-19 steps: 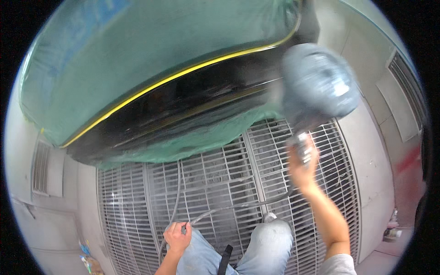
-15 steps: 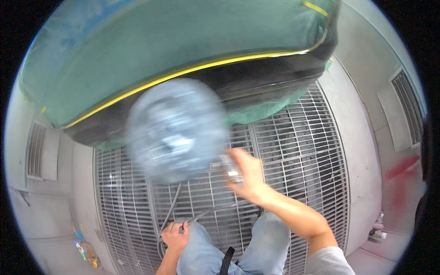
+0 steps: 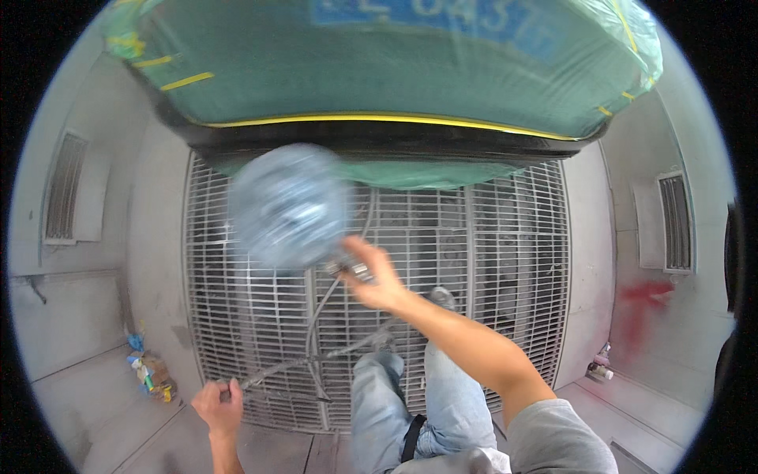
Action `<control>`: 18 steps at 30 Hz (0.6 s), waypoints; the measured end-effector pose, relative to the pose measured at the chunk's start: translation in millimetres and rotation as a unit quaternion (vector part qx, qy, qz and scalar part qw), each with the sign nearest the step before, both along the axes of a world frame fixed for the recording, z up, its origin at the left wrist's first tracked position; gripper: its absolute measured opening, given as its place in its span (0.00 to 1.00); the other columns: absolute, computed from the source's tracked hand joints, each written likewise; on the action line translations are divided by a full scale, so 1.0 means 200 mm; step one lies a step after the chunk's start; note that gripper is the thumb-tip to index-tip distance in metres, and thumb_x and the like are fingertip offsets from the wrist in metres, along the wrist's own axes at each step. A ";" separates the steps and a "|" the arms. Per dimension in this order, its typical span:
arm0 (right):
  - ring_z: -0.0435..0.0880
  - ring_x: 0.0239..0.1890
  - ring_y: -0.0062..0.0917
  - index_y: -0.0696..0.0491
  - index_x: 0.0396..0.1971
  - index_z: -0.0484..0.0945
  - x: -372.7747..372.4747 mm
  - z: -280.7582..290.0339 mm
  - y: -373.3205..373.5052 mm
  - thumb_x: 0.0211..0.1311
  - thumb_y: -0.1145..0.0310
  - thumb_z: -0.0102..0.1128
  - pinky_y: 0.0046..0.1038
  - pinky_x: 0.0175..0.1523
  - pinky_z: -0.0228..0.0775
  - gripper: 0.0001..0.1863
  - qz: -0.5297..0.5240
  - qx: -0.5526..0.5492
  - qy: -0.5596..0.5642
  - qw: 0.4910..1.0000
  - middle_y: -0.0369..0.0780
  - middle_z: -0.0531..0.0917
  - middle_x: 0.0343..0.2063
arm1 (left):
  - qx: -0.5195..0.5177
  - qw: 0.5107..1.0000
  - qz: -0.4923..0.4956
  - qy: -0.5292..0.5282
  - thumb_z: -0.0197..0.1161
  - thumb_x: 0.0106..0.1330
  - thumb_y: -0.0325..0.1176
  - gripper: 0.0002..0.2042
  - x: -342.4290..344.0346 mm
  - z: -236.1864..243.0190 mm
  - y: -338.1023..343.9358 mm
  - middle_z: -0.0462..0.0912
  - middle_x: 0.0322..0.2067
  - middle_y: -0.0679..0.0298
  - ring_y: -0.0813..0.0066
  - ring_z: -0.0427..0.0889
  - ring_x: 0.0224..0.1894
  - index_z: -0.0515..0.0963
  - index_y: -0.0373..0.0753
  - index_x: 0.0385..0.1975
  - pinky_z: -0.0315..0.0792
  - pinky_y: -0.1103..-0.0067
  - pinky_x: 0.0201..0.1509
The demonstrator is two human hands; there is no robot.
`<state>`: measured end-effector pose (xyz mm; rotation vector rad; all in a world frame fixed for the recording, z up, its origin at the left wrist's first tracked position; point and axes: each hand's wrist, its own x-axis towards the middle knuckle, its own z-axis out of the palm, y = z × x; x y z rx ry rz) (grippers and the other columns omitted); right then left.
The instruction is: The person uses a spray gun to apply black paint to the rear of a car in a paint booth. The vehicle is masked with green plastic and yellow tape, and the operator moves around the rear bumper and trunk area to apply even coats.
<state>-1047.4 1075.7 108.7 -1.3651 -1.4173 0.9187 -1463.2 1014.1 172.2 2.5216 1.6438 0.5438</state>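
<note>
Where the right hand (image 3: 375, 276) reaches forward: it is clamped round a spray gun (image 3: 351, 268), well apart from the left hand.
Spray gun: left of the middle, over the floor grating (image 3: 517, 237) and near the dark car panel; its big round blue-grey top (image 3: 288, 207) is blurred and overlaps the panel's lower edge in view.
Left hand (image 3: 219, 407): closed on a grey hose (image 3: 276, 368), low at the near left, beside the grating's corner.
Hose: slants from the left hand rightward toward the person's legs; another length runs from the far side to the near side, and whether the two join cannot be told.
Car: at the far side, a dark panel (image 3: 442, 142) under green sheeting (image 3: 379, 83), with yellow tape (image 3: 371, 118) along the boundary between them.
Legs: light blue jeans (image 3: 462, 395) at the near middle, over the grating.
Walls: a slatted vent at left (image 3: 65, 188) and another at right (image 3: 675, 225), with a red patch (image 3: 643, 296) nearer on the right.
</note>
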 end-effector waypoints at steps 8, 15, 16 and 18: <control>0.71 0.15 0.14 0.55 0.38 0.82 0.24 -0.12 -0.05 0.71 0.65 0.66 0.20 0.18 0.60 0.08 -0.546 -0.016 0.188 0.816 0.33 0.80 0.21 | -0.009 0.996 -0.084 -0.024 0.75 0.52 0.29 0.15 -0.27 0.36 0.57 0.70 0.13 0.63 0.63 0.71 0.14 0.71 0.41 0.16 0.60 0.69 0.20; 0.72 0.15 0.17 0.59 0.37 0.81 0.08 -0.38 0.22 0.75 0.65 0.60 0.21 0.17 0.63 0.11 -0.681 0.008 0.108 0.724 0.39 0.85 0.29 | -0.093 0.987 -0.133 -0.010 0.75 0.53 0.28 0.16 -0.66 0.06 1.11 0.70 0.12 0.62 0.63 0.69 0.13 0.70 0.40 0.15 0.58 0.71 0.18; 0.73 0.15 0.16 0.59 0.37 0.81 -0.02 -0.41 0.29 0.75 0.65 0.60 0.21 0.17 0.63 0.11 -0.673 0.007 0.116 0.730 0.39 0.85 0.29 | -0.104 0.985 -0.137 -0.008 0.75 0.53 0.28 0.16 -0.73 0.00 1.17 0.70 0.12 0.62 0.63 0.69 0.13 0.70 0.40 0.14 0.58 0.71 0.18; 0.75 0.15 0.15 0.59 0.35 0.81 -0.26 -0.42 0.40 0.74 0.65 0.63 0.20 0.16 0.65 0.12 -0.632 -0.009 0.136 0.763 0.39 0.85 0.28 | -0.136 0.983 -0.126 -0.013 0.75 0.52 0.28 0.17 -0.86 -0.09 1.25 0.69 0.11 0.63 0.63 0.68 0.12 0.70 0.41 0.13 0.57 0.71 0.18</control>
